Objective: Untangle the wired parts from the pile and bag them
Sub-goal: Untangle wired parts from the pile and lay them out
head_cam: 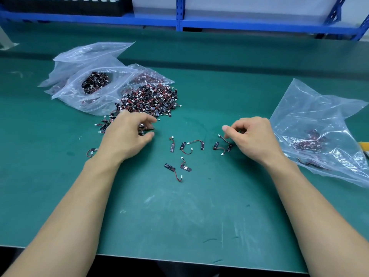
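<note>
Wired parts: black strips, red-black leads, white plugs. Seven loose on bench; left hand, right hand each pinch one.

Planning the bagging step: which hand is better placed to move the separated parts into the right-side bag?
Right. The right hand is beside that bag and at the separated parts; the left hand is farther off, pinching a wired part at the edge of the pile.

Near mat lies bare; pile, loose parts and right bag crowd farther reaches.
</note>
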The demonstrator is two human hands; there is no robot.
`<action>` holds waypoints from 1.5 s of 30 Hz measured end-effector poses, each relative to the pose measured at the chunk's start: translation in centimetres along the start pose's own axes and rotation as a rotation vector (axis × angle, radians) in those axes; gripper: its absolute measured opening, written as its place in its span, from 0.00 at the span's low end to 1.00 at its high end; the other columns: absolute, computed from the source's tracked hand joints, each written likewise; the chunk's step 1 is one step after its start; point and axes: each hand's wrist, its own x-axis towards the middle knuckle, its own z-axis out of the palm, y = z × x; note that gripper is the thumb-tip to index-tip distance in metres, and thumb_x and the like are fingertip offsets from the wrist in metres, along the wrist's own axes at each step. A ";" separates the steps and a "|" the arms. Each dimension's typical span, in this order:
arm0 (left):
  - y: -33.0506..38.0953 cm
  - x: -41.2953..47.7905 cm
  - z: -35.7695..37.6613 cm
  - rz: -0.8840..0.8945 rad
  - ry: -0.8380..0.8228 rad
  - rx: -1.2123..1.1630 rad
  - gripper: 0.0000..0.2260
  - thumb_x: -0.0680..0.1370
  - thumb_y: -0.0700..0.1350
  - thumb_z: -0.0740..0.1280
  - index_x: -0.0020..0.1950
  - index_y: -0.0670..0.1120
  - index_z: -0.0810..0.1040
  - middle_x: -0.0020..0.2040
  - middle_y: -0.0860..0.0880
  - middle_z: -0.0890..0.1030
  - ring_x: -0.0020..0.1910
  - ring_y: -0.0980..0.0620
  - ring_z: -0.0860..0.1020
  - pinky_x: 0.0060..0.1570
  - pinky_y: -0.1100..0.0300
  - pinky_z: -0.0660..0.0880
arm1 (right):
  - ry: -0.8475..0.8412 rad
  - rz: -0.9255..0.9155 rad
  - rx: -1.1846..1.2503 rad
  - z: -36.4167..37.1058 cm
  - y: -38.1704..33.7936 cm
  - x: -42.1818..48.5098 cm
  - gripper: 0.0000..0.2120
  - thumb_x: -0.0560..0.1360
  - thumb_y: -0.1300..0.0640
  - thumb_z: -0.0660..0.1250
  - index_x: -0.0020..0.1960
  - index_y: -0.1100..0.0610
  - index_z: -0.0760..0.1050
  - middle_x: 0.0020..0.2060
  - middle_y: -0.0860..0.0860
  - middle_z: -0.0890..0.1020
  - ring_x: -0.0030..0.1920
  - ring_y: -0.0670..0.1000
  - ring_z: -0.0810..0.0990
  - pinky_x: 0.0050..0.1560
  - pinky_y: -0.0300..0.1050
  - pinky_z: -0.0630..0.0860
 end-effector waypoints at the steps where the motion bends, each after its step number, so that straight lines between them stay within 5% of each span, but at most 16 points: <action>1: -0.3 0.3 0.2 -0.018 -0.004 0.086 0.13 0.75 0.45 0.73 0.59 0.53 0.82 0.50 0.54 0.83 0.51 0.46 0.72 0.55 0.50 0.72 | 0.002 -0.003 0.000 0.0 0.0 0.0 0.15 0.76 0.49 0.70 0.32 0.52 0.82 0.25 0.36 0.76 0.30 0.42 0.72 0.32 0.41 0.64; 11: -0.6 1.0 1.2 -0.031 0.050 0.209 0.05 0.79 0.44 0.69 0.51 0.52 0.84 0.48 0.49 0.81 0.51 0.42 0.71 0.52 0.47 0.70 | -0.002 -0.008 -0.015 0.0 -0.1 0.0 0.15 0.76 0.49 0.70 0.32 0.51 0.82 0.27 0.36 0.77 0.31 0.43 0.73 0.33 0.42 0.65; 17: -0.6 1.2 1.2 0.076 0.255 -0.007 0.06 0.79 0.40 0.68 0.52 0.48 0.83 0.47 0.48 0.81 0.47 0.44 0.75 0.51 0.54 0.69 | 0.000 -0.015 -0.010 0.1 -0.3 -0.1 0.14 0.76 0.49 0.70 0.33 0.51 0.82 0.27 0.44 0.79 0.31 0.45 0.73 0.35 0.43 0.70; 22: 1.5 0.6 1.0 0.093 0.344 -0.396 0.07 0.78 0.38 0.70 0.53 0.49 0.83 0.46 0.55 0.82 0.43 0.59 0.78 0.47 0.68 0.72 | 0.006 -0.022 0.011 0.2 -0.4 0.0 0.14 0.76 0.50 0.71 0.33 0.50 0.83 0.26 0.38 0.77 0.31 0.43 0.73 0.33 0.34 0.64; 26: 5.7 -0.9 1.4 0.149 0.134 -0.688 0.10 0.76 0.38 0.73 0.50 0.53 0.83 0.42 0.57 0.84 0.40 0.60 0.80 0.46 0.68 0.74 | 0.013 -0.029 0.028 0.2 -0.6 -0.1 0.13 0.76 0.51 0.71 0.34 0.52 0.83 0.27 0.34 0.76 0.31 0.41 0.73 0.32 0.30 0.63; 32: 8.7 -2.2 3.1 0.170 -0.223 -0.751 0.06 0.73 0.41 0.77 0.46 0.50 0.84 0.39 0.54 0.85 0.36 0.58 0.81 0.41 0.67 0.75 | 0.026 -0.017 0.031 0.0 -0.5 0.0 0.13 0.76 0.50 0.71 0.33 0.50 0.83 0.25 0.40 0.77 0.30 0.42 0.74 0.33 0.37 0.65; 45: 8.5 -2.1 3.1 0.119 -0.298 -0.866 0.09 0.73 0.37 0.75 0.50 0.48 0.83 0.44 0.51 0.87 0.43 0.49 0.85 0.46 0.65 0.79 | 0.021 -0.015 0.026 0.0 -0.7 0.1 0.14 0.76 0.50 0.70 0.33 0.51 0.83 0.25 0.40 0.76 0.31 0.42 0.73 0.36 0.43 0.67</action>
